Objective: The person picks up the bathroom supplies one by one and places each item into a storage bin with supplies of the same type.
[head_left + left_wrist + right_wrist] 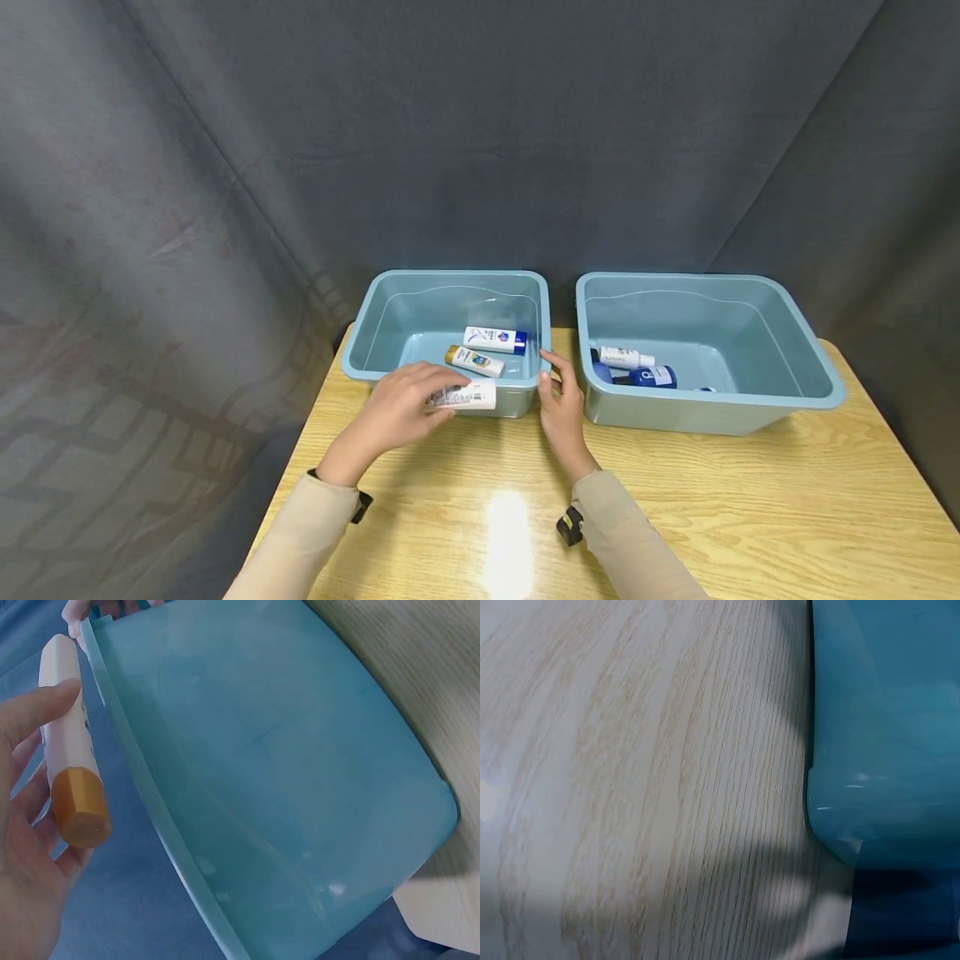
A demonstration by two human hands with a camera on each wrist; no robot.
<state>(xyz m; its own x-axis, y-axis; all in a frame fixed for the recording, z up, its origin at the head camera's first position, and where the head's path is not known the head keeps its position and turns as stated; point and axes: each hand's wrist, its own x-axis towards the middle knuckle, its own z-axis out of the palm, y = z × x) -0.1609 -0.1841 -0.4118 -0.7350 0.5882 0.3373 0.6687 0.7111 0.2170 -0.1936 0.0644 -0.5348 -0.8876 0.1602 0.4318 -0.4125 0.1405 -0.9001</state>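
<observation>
My left hand (408,402) grips a white bottle (474,395) just over the front rim of the left blue bin (450,273). In the left wrist view this bottle (71,727) shows an orange-gold cap, with the thumb on one side and the fingers round the other. My right hand (562,408) holds the front right corner of the same bin, fingers over its rim. Inside that bin lie a white tube with a blue cap (495,340) and a white tube with a gold cap (475,361). The right wrist view shows bin wall and tabletop, no hand.
To the right stands a second, wider blue bin (832,392) holding a white bottle (624,357), a dark blue bottle (654,377) and other partly hidden items. Both bins are on a wooden table (675,483). A dark grey curtain (480,150) hangs behind them.
</observation>
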